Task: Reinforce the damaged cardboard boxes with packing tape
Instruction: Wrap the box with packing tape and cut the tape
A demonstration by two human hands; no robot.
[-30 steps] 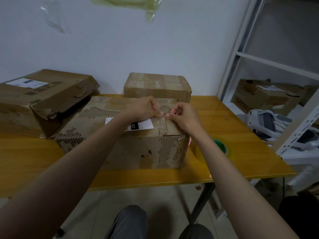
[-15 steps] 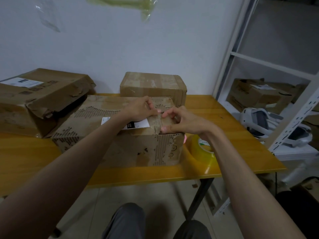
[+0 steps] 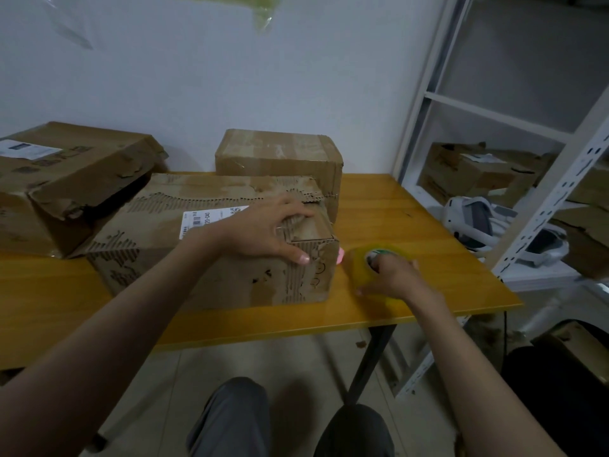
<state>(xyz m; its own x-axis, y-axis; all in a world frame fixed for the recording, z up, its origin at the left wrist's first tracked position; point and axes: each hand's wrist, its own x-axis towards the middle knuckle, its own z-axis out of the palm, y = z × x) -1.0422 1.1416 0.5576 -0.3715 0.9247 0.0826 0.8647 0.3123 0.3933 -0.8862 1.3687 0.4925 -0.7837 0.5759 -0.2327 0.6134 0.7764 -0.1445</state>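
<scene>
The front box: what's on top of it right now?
On the front box lie a white label and the left hand, pressing near the right end. The hand covers part of the label and whatever tape lies beneath it.

I was in what looked like a small storeroom or packing room. A plain yellow wooden table point(image 3: 412, 206) on black metal legs stood against a bare white wall point(image 3: 230, 77), and worn, torn cardboard boxes point(image 3: 66, 179) with shipping labels were piled on it. To my right stood white slotted-steel shelving point(image 3: 560, 199), the kind used for stock, holding more cardboard boxes point(image 3: 478, 173) and white headsets point(image 3: 474, 219). The floor point(image 3: 171, 374) was pale tile with bits of debris near the table leg.
</scene>
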